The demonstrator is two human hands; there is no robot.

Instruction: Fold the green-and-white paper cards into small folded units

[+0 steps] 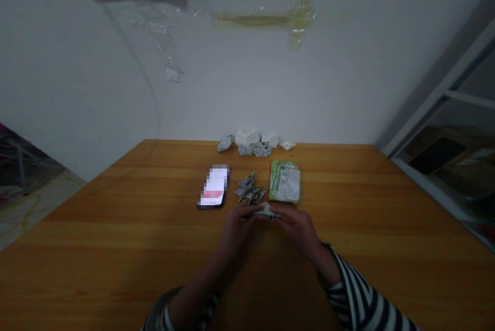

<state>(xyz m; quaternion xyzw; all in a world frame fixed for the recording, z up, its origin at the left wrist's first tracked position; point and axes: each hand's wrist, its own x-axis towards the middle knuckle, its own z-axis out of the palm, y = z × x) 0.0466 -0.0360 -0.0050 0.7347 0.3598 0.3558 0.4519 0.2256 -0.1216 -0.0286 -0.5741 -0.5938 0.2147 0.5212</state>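
Between both hands is a small folded piece of printed green-and-white paper or wrapper (266, 211), pinched at its two ends. My left hand (240, 222) is closed on its left end, thumb below and fingers above. My right hand (296, 224) grips the right end in the same way. Just beyond my left fingertips lies a small pile of folded, pointed paper pieces (250, 192). A stack of flat green printed packets (285, 181) rests beyond my right hand. The finer folds of the held piece are too small to make out.
A phone (214, 186) with a lit, pixelated screen lies left of the folded pieces. Crumpled white tissues (247, 137) and more folded printed pieces (255, 149) sit at the wooden table's (116, 217) back edge, against the wall. A shelf (444, 150) stands at the right.
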